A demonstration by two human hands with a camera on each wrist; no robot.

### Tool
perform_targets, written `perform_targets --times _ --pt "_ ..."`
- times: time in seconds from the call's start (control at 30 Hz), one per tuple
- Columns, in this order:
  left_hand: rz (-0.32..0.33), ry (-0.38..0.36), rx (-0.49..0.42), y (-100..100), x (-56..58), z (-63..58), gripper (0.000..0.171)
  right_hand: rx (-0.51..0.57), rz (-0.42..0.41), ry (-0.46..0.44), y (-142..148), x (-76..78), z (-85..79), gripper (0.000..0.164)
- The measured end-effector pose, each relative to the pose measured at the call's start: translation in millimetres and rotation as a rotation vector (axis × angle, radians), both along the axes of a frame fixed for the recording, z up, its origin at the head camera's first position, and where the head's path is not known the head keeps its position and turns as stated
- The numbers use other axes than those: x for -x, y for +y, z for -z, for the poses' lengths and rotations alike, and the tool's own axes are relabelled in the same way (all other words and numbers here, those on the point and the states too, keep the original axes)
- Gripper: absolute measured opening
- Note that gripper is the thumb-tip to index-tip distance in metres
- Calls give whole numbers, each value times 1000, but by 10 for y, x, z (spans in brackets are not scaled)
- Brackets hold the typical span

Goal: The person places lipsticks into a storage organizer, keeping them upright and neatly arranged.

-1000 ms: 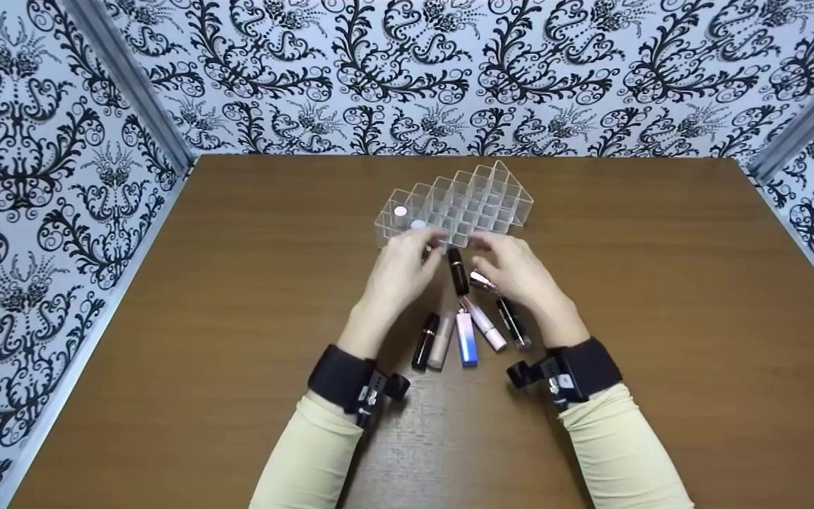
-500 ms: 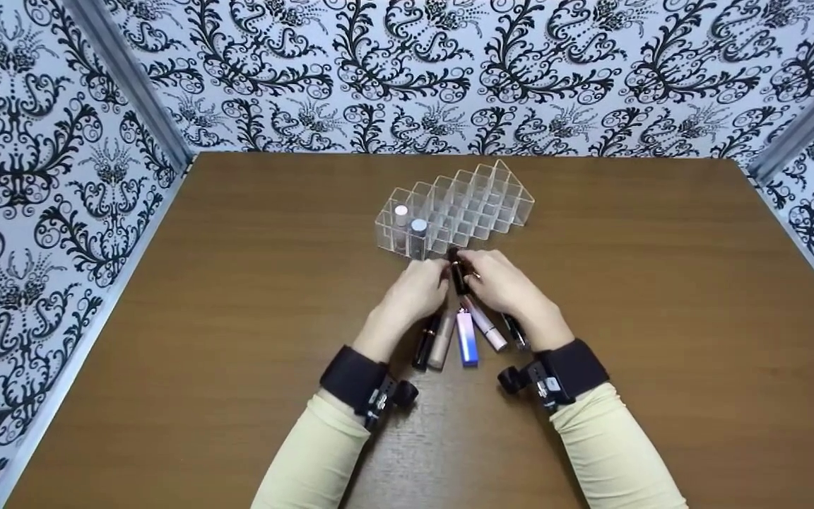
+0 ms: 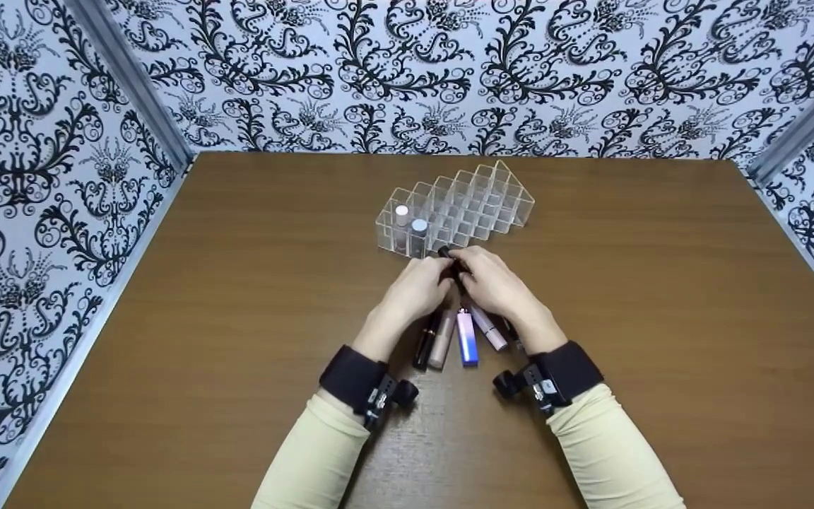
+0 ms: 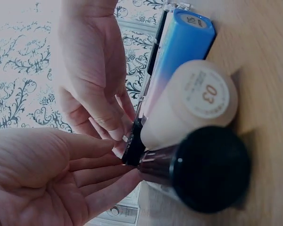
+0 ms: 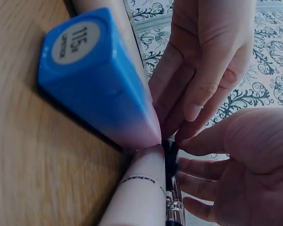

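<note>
In the head view, both hands meet just in front of the clear organizer. My right hand (image 3: 495, 283) pinches a black lipstick tube (image 3: 444, 252), whose end shows above the fingers. Fingers of my left hand (image 3: 414, 286) reach in from the other side, fairly straight, touching the same tube. Below the hands lie a dark tube with a black end (image 4: 212, 169), a beige tube marked 03 (image 4: 207, 92), a pink-to-blue lipstick (image 5: 92, 70) and a pale pink tube (image 5: 139, 193). Another black tube (image 3: 513, 331) is mostly hidden by the right hand.
The clear organizer (image 3: 481, 201) with diagonal compartments stands behind the hands. Two tubes with white tops, a farther one (image 3: 401, 212) and a nearer one (image 3: 418, 226), stand upright at its left end. Patterned walls rise at the brown table's (image 3: 237, 283) back and sides.
Both hands have come back from the organizer and drawn together. The right hand has taken hold of the black lipstick tube, and its far end has shifted left.
</note>
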State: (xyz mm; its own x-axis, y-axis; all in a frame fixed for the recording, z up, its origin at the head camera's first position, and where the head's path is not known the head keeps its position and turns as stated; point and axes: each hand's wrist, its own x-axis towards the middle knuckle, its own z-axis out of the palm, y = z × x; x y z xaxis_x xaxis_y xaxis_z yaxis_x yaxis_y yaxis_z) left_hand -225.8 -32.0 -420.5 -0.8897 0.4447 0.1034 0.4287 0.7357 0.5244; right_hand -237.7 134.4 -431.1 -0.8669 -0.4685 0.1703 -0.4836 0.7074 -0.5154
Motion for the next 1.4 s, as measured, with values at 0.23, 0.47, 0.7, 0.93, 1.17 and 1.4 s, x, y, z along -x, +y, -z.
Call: perform_targets --times 0.23,0.47,0.7,0.93,1.17,1.4 --pt "-27 59 -92 0 20 -28 34 138 111 5 9 -6 -64 38" --pt "-117 44 -391 -20 28 -54 37 359 181 -35 -16 -47 -165 39" --pt "-182 69 -590 -67 49 -129 47 578 111 10 -102 -68 -222 39" --pt "-190 163 -627 -97 53 -180 38 647 80 45 -136 -88 -248 39" --pt "-176 221 -637 -103 36 -228 36 564 110 115 -130 -95 -259 34" --pt "-210 341 -553 -145 39 -249 32 551 100 145 -186 -121 -270 32"
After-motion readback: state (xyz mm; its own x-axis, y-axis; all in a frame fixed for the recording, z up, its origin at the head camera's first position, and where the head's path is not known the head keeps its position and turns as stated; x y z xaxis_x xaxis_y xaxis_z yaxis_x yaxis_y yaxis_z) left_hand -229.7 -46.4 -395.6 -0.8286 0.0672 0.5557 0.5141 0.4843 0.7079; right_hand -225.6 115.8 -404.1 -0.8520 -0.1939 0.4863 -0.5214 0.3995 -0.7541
